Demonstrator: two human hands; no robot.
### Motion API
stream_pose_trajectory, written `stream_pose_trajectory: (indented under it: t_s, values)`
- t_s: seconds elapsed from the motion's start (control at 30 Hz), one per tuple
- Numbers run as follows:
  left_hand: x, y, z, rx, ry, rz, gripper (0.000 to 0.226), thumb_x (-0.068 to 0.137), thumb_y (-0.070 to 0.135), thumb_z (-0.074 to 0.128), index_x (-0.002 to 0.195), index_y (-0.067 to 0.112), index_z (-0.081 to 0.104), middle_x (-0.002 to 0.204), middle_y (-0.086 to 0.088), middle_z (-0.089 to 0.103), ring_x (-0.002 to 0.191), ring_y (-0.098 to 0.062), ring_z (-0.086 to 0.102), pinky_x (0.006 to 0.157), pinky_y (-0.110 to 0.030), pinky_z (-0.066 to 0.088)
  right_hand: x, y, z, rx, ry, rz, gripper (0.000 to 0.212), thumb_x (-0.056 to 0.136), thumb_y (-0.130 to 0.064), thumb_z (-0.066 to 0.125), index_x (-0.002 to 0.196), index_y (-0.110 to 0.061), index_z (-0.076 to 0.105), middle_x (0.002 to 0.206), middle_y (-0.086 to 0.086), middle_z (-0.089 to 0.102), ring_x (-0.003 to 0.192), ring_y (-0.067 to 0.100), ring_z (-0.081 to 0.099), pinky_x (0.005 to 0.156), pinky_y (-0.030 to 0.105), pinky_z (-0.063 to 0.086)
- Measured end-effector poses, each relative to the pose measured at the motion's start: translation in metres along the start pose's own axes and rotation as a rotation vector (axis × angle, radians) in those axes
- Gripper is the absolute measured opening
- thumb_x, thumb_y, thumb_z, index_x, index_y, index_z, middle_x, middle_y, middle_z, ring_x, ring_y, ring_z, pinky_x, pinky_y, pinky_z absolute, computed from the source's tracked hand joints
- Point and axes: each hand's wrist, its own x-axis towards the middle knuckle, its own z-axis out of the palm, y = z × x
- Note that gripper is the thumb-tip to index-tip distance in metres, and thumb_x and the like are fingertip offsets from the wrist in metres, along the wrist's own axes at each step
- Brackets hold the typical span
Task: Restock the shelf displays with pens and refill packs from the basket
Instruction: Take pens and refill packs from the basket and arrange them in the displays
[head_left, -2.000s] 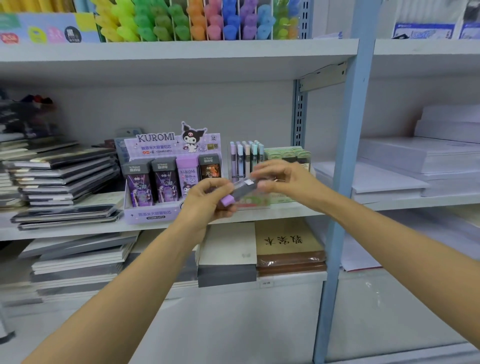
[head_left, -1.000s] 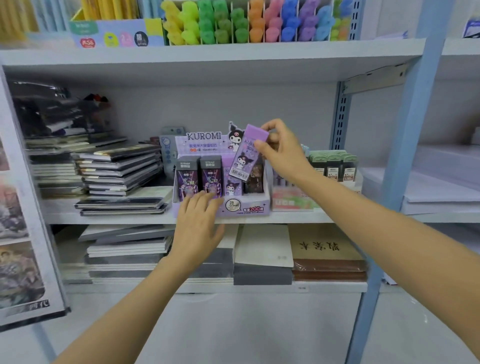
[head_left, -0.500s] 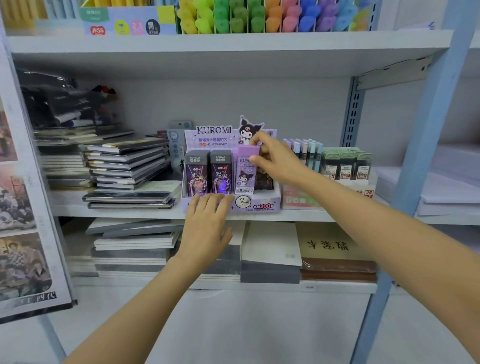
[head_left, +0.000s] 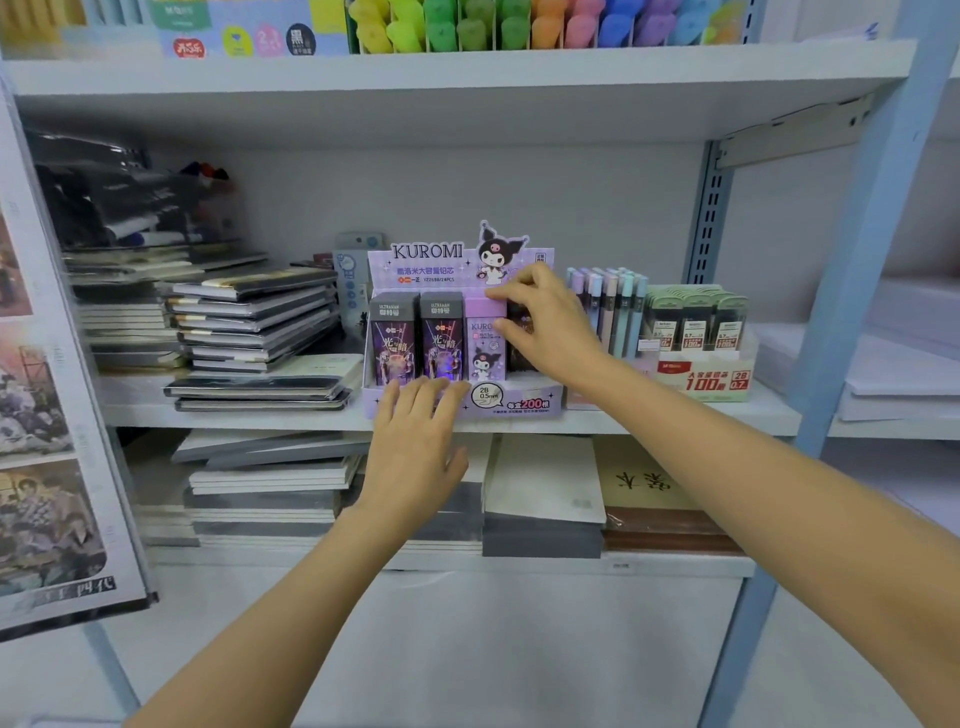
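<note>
Three white boards of a metal shelf unit (head_left: 467, 73) are filling the view, with a grey back panel (head_left: 519, 192) behind and a pale blue upright post (head_left: 852, 270) running down the right side. Everything in play is sitting on the middle board (head_left: 234, 415).

Hard to read: at far left a printed poster board (head_left: 47, 467) is getting cut by the frame edge. The dark plastic-wrapped bundle (head_left: 114, 197) behind it is blurring out, contents can't tell. The row of coloured highlighters (head_left: 493, 26) up top is getting cropped. Mid-shelf, the right hand (head_left: 550, 322) is covering the display's fourth slot, so the pack in there is mostly hidden.

Going left to right on the middle board:
- The stack of dark-covered notebooks (head_left: 249, 322) is lying flat.
- The purple KUROMI cardboard display box (head_left: 524, 408) is holding two dark Ultraman refill packs (head_left: 395, 338) upright in its left slots.
- The left hand (head_left: 415, 452) is lying flat against the box's front lip, fingers straight, gripping nothing.
- The light purple Kuromi refill pack (head_left: 483, 348) is standing upright in the third slot, touching the dark pack beside it. The right hand is pinching it, fingertips on its top edge, thumb on its front face.
- Just right of that hand come upright pastel pens (head_left: 615, 306), then a green refill-pack display tray (head_left: 696, 325).
- Past the post, white paper stacks (head_left: 893, 374) are sitting.

Flat paper pads (head_left: 545, 483) are lying on the bottom board (head_left: 623, 565).
</note>
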Motion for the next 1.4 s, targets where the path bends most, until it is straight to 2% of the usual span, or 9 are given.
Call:
stream_pose_trajectory:
  t_s: [0.1,0.27,0.43,0.6,0.73,0.97,1.13,1.27,1.4]
  values:
    - [-0.008,0.010,0.002,-0.039,0.083,-0.011,0.067,0.082,0.018,0.065,0.143,0.009,0.041,0.149,-0.014,0.037,0.140,-0.033,0.030,0.117,-0.048,0.018,-0.021,-0.005,-0.002,0.065,0.111,-0.074,0.038,0.093,-0.022,0.061,0.131,-0.015,0.059,0.126,0.004,0.051,0.119,0.016,0.047,0.105,0.032,0.038]
    - [-0.056,0.031,0.055,-0.225,0.229,0.044,0.041,0.075,0.002,0.067,0.116,0.004,0.060,0.115,-0.012,0.058,0.104,-0.031,0.051,0.087,-0.040,0.042,-0.117,-0.006,0.031,0.363,0.118,-0.165,0.012,0.094,-0.012,0.058,0.096,-0.009,0.068,0.088,-0.002,0.064,0.074,0.008,0.056,0.066,0.018,0.043]
    - [-0.150,0.039,0.146,-0.315,-0.354,0.077,0.030,0.075,0.001,0.070,0.104,0.006,0.066,0.095,-0.010,0.061,0.081,-0.031,0.058,0.066,-0.035,0.043,-0.244,0.030,0.123,0.434,-0.388,0.128,0.018,0.095,-0.019,0.056,0.084,-0.013,0.069,0.074,-0.004,0.066,0.064,0.014,0.059,0.063,0.032,0.049]
    - [-0.258,0.042,0.217,-0.313,-0.874,-0.045,0.045,0.100,0.025,0.043,0.145,0.021,0.038,0.155,0.001,0.031,0.140,-0.015,0.031,0.110,-0.026,0.026,-0.367,0.069,0.212,0.376,-0.831,0.419,0.015,0.097,-0.028,0.054,0.098,-0.021,0.067,0.090,-0.004,0.069,0.077,0.010,0.060,0.067,0.022,0.045]
    - [-0.312,0.044,0.239,-0.254,-1.146,-0.018,0.063,0.105,0.031,0.033,0.156,0.016,0.000,0.163,0.001,-0.010,0.150,-0.014,-0.003,0.120,-0.029,0.003,-0.443,0.076,0.258,0.373,-1.029,0.588,0.022,0.097,-0.024,0.054,0.118,-0.020,0.061,0.114,-0.001,0.063,0.095,0.009,0.057,0.087,0.023,0.049]
    - [-0.349,0.042,0.260,-0.248,-1.073,-0.031,0.066,0.105,0.032,0.031,0.152,0.016,-0.012,0.152,0.004,-0.032,0.141,-0.016,-0.028,0.119,-0.026,-0.005,-0.488,0.066,0.305,0.307,-1.098,0.676,0.065,0.095,-0.035,0.056,0.150,-0.017,0.027,0.150,0.006,0.034,0.137,0.024,0.032,0.112,0.038,0.032]
    - [-0.353,0.044,0.266,-0.256,-1.060,-0.062,0.063,0.105,0.033,0.032,0.154,0.014,-0.002,0.155,0.006,-0.026,0.141,-0.015,-0.028,0.120,-0.028,0.010,-0.492,0.069,0.310,0.300,-0.975,0.777,0.039,0.093,-0.030,0.061,0.128,-0.014,0.052,0.125,0.004,0.045,0.117,0.017,0.044,0.097,0.023,0.035]
    - [-0.344,0.049,0.259,-0.297,-1.001,-0.083,0.060,0.098,0.023,0.053,0.150,0.005,0.028,0.161,-0.004,0.009,0.149,-0.024,0.009,0.117,-0.035,0.025,-0.489,0.072,0.302,0.536,-0.936,0.950,0.028,0.094,-0.017,0.060,0.120,-0.010,0.052,0.125,0.006,0.052,0.116,0.019,0.052,0.098,0.027,0.040]
    - [-0.340,0.050,0.257,-0.348,-0.996,-0.116,0.058,0.100,0.022,0.050,0.151,0.007,0.027,0.162,-0.002,0.008,0.150,-0.019,0.006,0.118,-0.031,0.024,-0.486,0.067,0.298,0.644,-0.912,1.075,0.030,0.095,-0.015,0.059,0.123,-0.011,0.052,0.122,0.000,0.055,0.114,0.012,0.049,0.097,0.026,0.038]
